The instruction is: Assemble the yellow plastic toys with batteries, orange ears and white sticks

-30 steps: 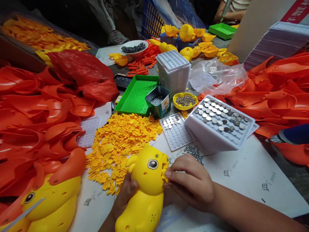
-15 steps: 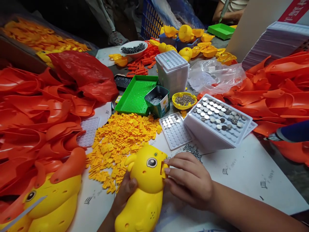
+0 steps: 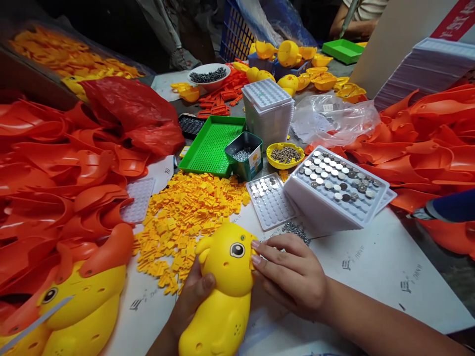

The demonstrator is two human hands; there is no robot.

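Observation:
My left hand [image 3: 193,299] grips a yellow plastic duck toy body [image 3: 222,291] from below and the left, thumb on its side. My right hand [image 3: 291,274] rests against the duck's face, fingertips pressing at the slot beside its eye, where a small yellow piece sits. A heap of small yellow plastic clips [image 3: 185,212] lies just beyond the duck. A white tray of button batteries [image 3: 336,185] and a flat blister sheet with a few batteries [image 3: 269,198] stand to the right of the heap.
Orange plastic shells pile up on the left [image 3: 55,183] and right [image 3: 426,143]. A green tray [image 3: 211,148], a small tin of screws [image 3: 243,155] and a yellow dish of screws [image 3: 285,154] sit mid-table. A finished duck [image 3: 81,306] lies at lower left. Another person's arm [image 3: 351,22] shows at the far edge.
My right hand's fingertips have slid up along the duck's face to the slot, pressing the small yellow piece in. The duck has tilted slightly; the left hand keeps its grip.

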